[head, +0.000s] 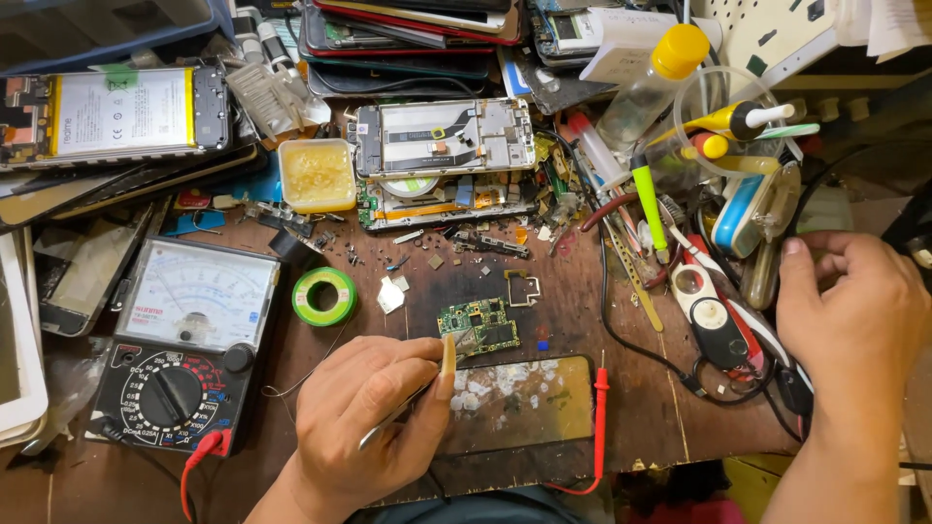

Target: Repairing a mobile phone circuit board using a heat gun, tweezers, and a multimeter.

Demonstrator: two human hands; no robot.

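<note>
Circuit board point(480, 327), small and green, lies mid-bench on the dark mat just far of a cracked phone screen point(524, 400). Left hand point(374, 422) grips thin metal tweezers point(396, 415), its thumb beside the board's near edge. Right hand point(852, 315) rests loosely curled, grasping nothing visible, at the right by the tool clutter. A multimeter point(184, 344) sits left, a green solder spool point(324, 296) near it.

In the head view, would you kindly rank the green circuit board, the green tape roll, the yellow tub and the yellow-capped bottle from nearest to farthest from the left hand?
From the left hand:
1. Green circuit board, just above the fingertips.
2. Green tape roll, up and slightly left.
3. Yellow tub, farther up the bench.
4. Yellow-capped bottle, far upper right.
</note>
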